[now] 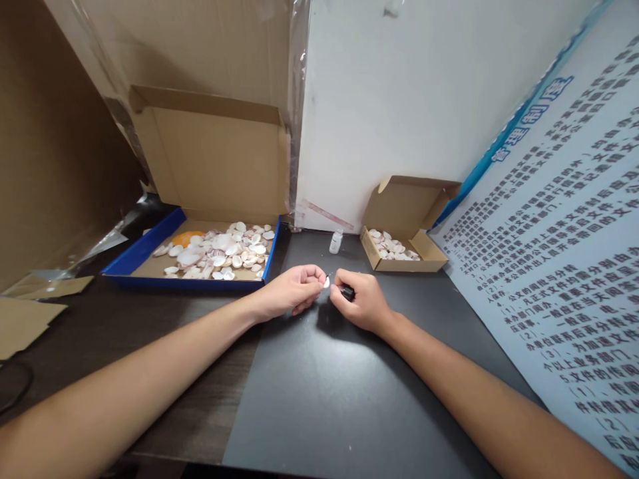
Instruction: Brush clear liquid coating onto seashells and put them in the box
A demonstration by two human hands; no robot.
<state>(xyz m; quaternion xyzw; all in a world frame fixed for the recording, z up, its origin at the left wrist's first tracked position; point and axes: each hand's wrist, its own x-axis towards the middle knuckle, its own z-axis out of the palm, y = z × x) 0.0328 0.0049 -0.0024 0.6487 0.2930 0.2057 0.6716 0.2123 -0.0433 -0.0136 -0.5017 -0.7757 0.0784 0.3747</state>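
My left hand (pixel 294 289) pinches a small white seashell (pixel 327 282) between thumb and fingertips, above the dark grey mat. Close beside it, my right hand (pixel 363 298) is closed around a short black cap-like handle (pixel 347 293). A thin tip shows near the shell, but I cannot tell whether it touches. Just beyond both hands a small white bottle (pixel 336 242) stands upright on the mat. The fingers hide part of the shell and of the handle.
Many shells fill a blue-edged cardboard box (pixel 277 256) at the left, its lid raised. A smaller open cardboard box (pixel 432 256) with shells stands at the back right. A printed board (pixel 549 233) leans along the right side. Cardboard pieces (pixel 27 326) lie far left.
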